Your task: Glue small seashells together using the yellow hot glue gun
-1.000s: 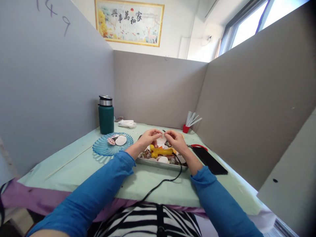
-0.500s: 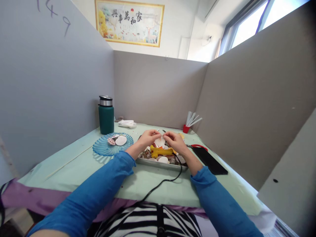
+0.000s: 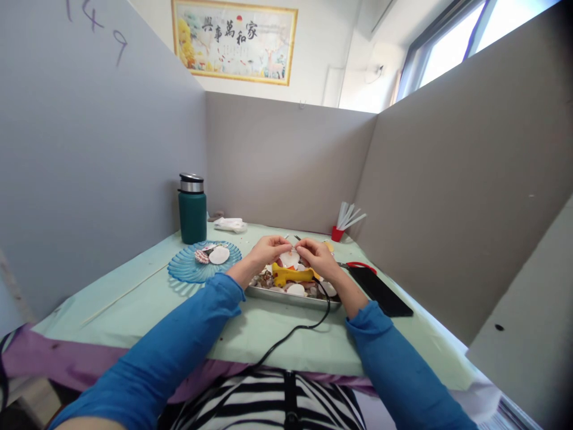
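Both hands hover together over a metal tray (image 3: 286, 297) filled with several seashells. My left hand (image 3: 267, 251) and my right hand (image 3: 316, 255) pinch toward each other, fingertips nearly meeting on a tiny pale piece too small to name. A white shell (image 3: 290, 258) lies just below the fingertips. A yellow glue gun (image 3: 293, 275) rests across the shells in the tray, its black cord (image 3: 286, 337) trailing toward me over the table edge.
A blue glass plate (image 3: 188, 272) holding shells sits left of the tray. Behind it stands a green flask (image 3: 192, 209), with crumpled tissue (image 3: 230, 224) nearby. A red cup of white sticks (image 3: 339, 232), red-handled scissors (image 3: 360, 265) and a black phone (image 3: 380, 292) lie right. Grey partitions enclose the table.
Both hands have sunk very slightly toward the tray and stay pinched together. Nothing else has moved.
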The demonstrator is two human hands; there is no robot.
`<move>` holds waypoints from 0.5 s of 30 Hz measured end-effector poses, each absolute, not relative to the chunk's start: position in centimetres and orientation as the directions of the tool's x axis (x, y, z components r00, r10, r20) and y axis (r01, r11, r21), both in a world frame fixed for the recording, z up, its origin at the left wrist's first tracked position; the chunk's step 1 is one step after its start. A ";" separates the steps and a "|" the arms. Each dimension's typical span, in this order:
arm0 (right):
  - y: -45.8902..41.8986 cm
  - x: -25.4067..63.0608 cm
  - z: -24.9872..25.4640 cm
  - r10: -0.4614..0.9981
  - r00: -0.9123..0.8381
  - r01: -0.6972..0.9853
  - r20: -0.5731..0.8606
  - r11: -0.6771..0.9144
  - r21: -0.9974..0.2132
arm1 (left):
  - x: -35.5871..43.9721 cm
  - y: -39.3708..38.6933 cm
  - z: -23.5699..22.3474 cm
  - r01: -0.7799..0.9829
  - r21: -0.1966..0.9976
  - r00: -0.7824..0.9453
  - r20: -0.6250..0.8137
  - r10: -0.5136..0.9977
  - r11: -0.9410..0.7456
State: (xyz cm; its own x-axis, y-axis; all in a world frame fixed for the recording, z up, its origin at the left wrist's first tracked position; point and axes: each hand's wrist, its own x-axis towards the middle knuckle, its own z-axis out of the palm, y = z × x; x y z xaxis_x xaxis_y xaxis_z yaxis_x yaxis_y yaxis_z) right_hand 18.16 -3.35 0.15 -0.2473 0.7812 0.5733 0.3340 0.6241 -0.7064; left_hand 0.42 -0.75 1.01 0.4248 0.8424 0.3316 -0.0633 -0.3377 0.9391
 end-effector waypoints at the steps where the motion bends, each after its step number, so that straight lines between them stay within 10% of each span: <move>1: -3.4 18.2 0.1 0.781 -0.249 0.336 0.573 0.625 -0.705 | 0.4 -0.8 1.0 -0.063 0.940 0.428 0.330 0.842 -0.336; 15: -2.8 18.1 -0.1 0.784 -0.189 0.407 0.591 0.610 -0.679 | 0.5 -1.3 1.1 -0.056 0.938 0.431 0.332 0.839 -0.342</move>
